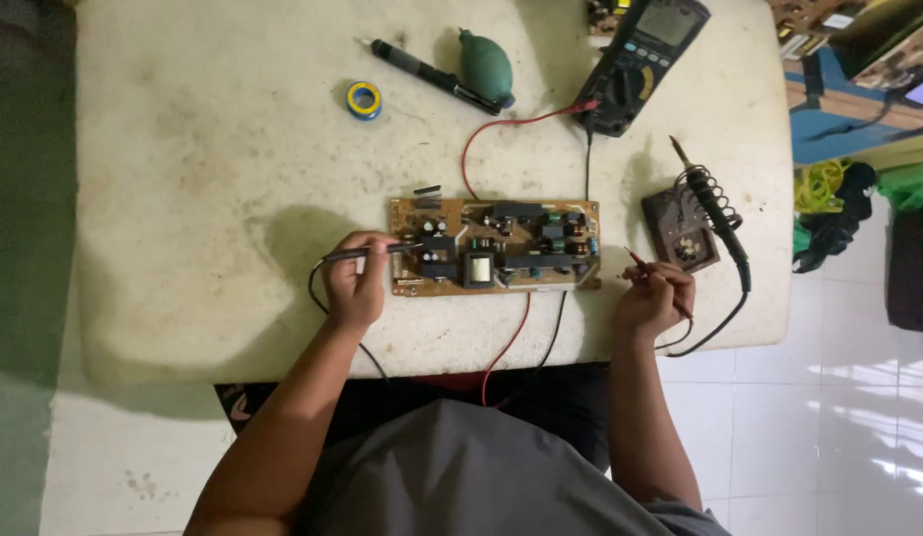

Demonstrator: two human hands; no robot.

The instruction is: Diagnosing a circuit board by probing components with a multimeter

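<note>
A brown circuit board [493, 245] with black and blue components lies on the white table [233, 199]. My left hand [357, 280] grips a black test probe [377, 251] whose tip rests on the board's left end. My right hand [655, 296] holds a red test probe [642, 264] just off the board's right edge, its tip in the air. Red and black leads [526, 328] run from under the board and up to a dark multimeter [640, 65] at the back.
A soldering iron [714, 208] sits in its coil stand [685, 230] to the right. At the back lie a green blower bulb [486, 67], a black pen-like tool [431, 76] and a roll of solder [364, 99]. White tiled floor lies beyond the table's right edge.
</note>
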